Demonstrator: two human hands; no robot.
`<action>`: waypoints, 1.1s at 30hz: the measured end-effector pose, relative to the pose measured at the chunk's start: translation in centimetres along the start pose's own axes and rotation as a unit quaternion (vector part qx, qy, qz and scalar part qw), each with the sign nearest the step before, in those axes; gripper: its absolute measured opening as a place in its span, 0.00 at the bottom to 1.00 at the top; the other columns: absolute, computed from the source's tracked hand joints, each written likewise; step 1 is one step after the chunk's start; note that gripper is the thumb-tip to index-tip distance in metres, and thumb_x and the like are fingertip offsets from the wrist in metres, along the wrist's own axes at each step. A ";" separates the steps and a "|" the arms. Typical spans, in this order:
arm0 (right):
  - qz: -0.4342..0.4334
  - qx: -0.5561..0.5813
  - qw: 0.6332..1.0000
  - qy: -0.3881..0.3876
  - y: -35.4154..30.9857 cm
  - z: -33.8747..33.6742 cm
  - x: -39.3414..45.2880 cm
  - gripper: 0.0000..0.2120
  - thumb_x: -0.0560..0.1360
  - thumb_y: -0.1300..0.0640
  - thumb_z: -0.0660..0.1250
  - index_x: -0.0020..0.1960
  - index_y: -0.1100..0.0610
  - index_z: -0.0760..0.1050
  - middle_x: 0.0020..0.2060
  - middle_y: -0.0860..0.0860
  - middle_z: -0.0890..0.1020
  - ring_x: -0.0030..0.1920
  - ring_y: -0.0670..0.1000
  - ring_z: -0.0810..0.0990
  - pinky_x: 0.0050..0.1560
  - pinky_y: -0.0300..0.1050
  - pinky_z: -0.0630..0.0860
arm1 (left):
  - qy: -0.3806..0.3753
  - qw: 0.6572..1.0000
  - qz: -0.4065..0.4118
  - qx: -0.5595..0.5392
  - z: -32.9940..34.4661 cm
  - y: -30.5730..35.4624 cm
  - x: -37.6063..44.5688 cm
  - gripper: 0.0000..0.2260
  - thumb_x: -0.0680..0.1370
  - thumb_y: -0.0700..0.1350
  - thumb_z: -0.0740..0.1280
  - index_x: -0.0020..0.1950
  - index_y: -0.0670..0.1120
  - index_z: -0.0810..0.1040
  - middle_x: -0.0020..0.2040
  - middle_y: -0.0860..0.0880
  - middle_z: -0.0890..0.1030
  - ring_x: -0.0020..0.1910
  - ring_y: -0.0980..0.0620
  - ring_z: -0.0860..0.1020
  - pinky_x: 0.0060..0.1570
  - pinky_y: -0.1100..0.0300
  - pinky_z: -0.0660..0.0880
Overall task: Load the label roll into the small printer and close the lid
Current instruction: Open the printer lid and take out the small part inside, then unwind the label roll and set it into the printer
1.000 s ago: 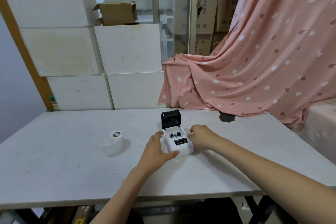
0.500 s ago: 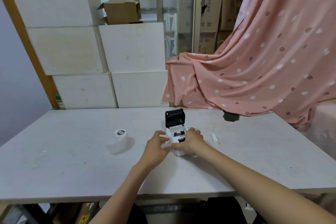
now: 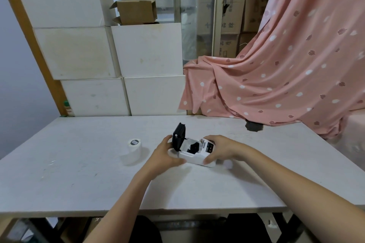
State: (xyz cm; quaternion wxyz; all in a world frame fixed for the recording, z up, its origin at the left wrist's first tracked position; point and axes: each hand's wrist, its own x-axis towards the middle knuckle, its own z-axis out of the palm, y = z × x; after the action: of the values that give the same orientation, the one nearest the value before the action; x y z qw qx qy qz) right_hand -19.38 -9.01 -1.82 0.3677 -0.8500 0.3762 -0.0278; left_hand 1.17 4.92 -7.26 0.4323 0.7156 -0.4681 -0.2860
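A small white printer [image 3: 197,154] lies on a pale tabletop [image 3: 79,173], turned so that its long side runs left to right, with its black lid [image 3: 178,136] standing open at the left end. The paper bay under the lid shows a dark part inside and no roll. A person's left hand [image 3: 165,156] holds the printer's left end, fingers curled round the body just below the raised lid, the thumb lying along the near edge. The right hand [image 3: 221,149] grasps the right end, fingers curled over the top by the black panel and the thumb pressed against the near side. Both bare forearms reach in from the bottom of the frame.

The label roll [image 3: 134,146] stands on end on the tabletop, well apart from the printer to its left, untouched, its dark core facing up. A small white object [image 3: 227,163] lies on the tabletop just beside the right wrist; it is too blurred to identify.

Behind the tabletop, stacked white blocks [image 3: 110,65] rise at left, with an open cardboard box [image 3: 136,12] on top of them. A pink spotted cloth [image 3: 286,69] drapes over the right side, and a dark patch [image 3: 253,126] sits at the far edge of the tabletop below it.
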 end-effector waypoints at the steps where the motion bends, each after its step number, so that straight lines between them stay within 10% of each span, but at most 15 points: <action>1: -0.007 -0.003 1.000 -0.021 0.1 -0.5 0.0 0.30 0.62 0.58 0.81 0.62 0.49 0.77 0.53 0.52 0.83 0.45 0.50 0.81 0.46 0.50 0.82 | -0.002 1.000 0.007 -0.003 0.0 0.0 0.0 0.45 0.62 0.52 0.81 0.75 0.58 0.63 0.63 0.61 0.80 0.63 0.62 0.77 0.65 0.54 0.74; 15: -0.015 -0.057 0.993 -0.099 0.1 -2.2 0.9 0.38 0.60 0.57 0.82 0.67 0.44 0.70 0.58 0.55 0.80 0.44 0.54 0.81 0.50 0.57 0.82 | -0.007 1.000 0.015 -0.004 0.1 1.0 -1.2 0.30 0.64 0.44 0.82 0.63 0.53 0.76 0.58 0.61 0.80 0.57 0.67 0.77 0.40 0.78 0.73; 23: -0.020 -0.080 0.992 -0.097 -1.0 -3.1 0.3 0.48 0.67 0.46 0.81 0.79 0.45 0.59 0.72 0.45 0.70 0.73 0.48 0.69 0.72 0.46 0.67 | -0.011 0.985 0.022 0.173 -2.6 2.1 -1.3 0.35 0.65 0.45 0.78 0.71 0.50 0.73 0.63 0.56 0.81 0.64 0.59 0.76 0.61 0.63 0.73; 29: -0.052 0.033 0.996 0.069 -4.1 -3.9 1.1 0.22 0.80 0.52 0.68 0.73 0.51 0.70 0.65 0.52 0.77 0.63 0.53 0.77 0.62 0.46 0.73 | 0.181 0.951 0.053 0.244 -8.2 3.6 -0.7 0.11 0.77 0.38 0.65 0.56 0.46 0.83 0.55 0.48 0.84 0.53 0.50 0.80 0.53 0.61 0.73; 33: -0.065 0.030 0.991 0.112 -6.7 -3.3 2.6 0.17 0.81 0.59 0.62 0.70 0.55 0.75 0.64 0.55 0.79 0.60 0.53 0.78 0.58 0.44 0.73 | 0.128 0.922 -0.051 0.361 -9.9 1.7 0.8 0.17 0.78 0.51 0.68 0.67 0.50 0.77 0.64 0.43 0.76 0.65 0.44 0.72 0.58 0.52 0.73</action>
State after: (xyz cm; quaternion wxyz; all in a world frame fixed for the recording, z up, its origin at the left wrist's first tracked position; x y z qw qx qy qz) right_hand -14.43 -9.74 4.34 0.3464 -0.8527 0.3577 -0.1582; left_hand 8.82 7.32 -1.20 0.1860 0.8766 -0.4431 -0.0256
